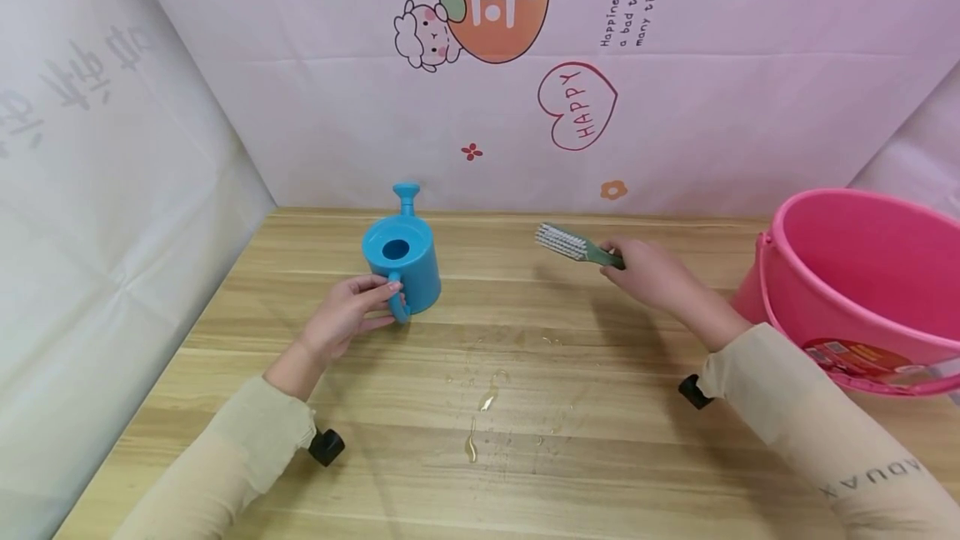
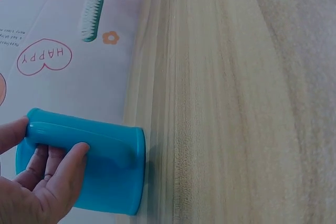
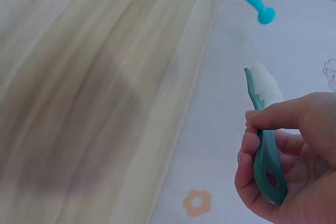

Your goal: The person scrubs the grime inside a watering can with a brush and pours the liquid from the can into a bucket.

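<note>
A blue watering can (image 1: 424, 273) stands upright on the wooden table, its spout toward the back wall. My left hand (image 1: 348, 311) grips its handle, thumb on top of the loop; the left wrist view shows the fingers curled around the handle (image 2: 58, 135). In my right hand (image 1: 637, 269) is a green scrubbing brush (image 1: 592, 252) with white bristles, held by its handle above the table. Its bristles (image 3: 266, 83) face upward and its head points left, toward the can. A gap separates the brush from the can.
At the right stands a large pink bucket (image 1: 780, 290) with a pink handle, beside my right forearm. Small water puddles (image 1: 487, 398) and drops lie on the middle of the wooden table (image 1: 420, 473). A printed white sheet (image 1: 337, 123) hangs behind the table.
</note>
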Demonstrator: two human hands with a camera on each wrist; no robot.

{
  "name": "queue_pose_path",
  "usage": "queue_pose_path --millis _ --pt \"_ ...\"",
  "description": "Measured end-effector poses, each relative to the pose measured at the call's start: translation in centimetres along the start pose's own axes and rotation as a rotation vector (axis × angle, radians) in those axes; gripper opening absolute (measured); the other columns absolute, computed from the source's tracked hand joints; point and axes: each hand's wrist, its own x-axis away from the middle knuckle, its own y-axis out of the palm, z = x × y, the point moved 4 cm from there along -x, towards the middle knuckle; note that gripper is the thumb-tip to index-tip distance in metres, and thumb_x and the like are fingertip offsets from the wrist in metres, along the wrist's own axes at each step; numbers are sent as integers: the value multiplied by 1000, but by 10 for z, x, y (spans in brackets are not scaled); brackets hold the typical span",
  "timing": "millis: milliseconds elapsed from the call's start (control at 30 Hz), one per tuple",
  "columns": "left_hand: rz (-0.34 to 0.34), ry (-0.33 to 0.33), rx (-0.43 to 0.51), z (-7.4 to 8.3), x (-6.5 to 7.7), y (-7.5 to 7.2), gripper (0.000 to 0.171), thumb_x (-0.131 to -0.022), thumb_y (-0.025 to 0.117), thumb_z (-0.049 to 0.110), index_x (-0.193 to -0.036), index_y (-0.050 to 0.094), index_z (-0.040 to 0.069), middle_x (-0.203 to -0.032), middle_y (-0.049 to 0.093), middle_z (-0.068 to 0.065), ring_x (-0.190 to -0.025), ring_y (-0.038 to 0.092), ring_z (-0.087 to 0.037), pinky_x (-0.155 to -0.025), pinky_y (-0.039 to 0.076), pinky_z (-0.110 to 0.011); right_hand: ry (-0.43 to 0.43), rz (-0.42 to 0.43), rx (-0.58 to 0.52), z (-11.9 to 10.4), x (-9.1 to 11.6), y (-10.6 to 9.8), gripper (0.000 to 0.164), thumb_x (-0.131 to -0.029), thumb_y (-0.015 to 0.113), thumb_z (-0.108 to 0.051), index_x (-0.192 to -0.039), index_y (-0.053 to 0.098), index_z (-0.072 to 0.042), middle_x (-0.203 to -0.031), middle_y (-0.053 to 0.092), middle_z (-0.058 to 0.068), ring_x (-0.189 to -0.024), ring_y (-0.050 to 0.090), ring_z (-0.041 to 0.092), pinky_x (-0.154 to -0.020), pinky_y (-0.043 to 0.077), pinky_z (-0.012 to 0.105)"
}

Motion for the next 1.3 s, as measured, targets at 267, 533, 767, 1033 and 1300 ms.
queue_pose_path --millis 267,533,767,1033,1300 --pt "-19 9 2 0 -1 -2 27 -107 59 21 -116 61 -4 -108 66 -5 -104 67 -17 -101 50 -48 -64 11 25 -30 -10 -5 29 -99 65 -9 -125 64 6 -106 70 20 -84 60 29 -78 50 46" --pt "-13 4 -2 1 -1 -2 29 -106 60 23 -115 62 -4 -109 68 -7 -103 67 -17 -101 50 -50 -100 25 45 -59 -21 -8 30 -99 67 -10 -126 65 3 -113 70 21 -92 65 31 -83 52 49" --pt "-8 -8 22 0 -2 -4 29 -105 61 21 -115 62 -7 -103 71 -4 -97 69 -14 -100 50 -48 -114 7 12 -83 -30 -3 31 -99 67 -13 -129 65 -2 -119 69 20 -99 66 31 -87 53 49" --pt "20 -35 40 0 -2 -5 32 -104 62 17 -121 57 -9 -112 68 -10 -96 70 -13 -98 52 -43 -158 24 10 -110 -39 1 31 -97 71 -12 -127 66 -5 -112 71 16 -92 67 28 -82 54 45" --pt "22 -30 48 1 -2 -4 37 -104 61 14 -127 51 -13 -122 62 -19 -100 68 -14 -100 51 -43 -182 23 30 -135 -49 4 30 -97 72 -15 -125 65 -8 -106 71 11 -82 64 25 -72 52 40"
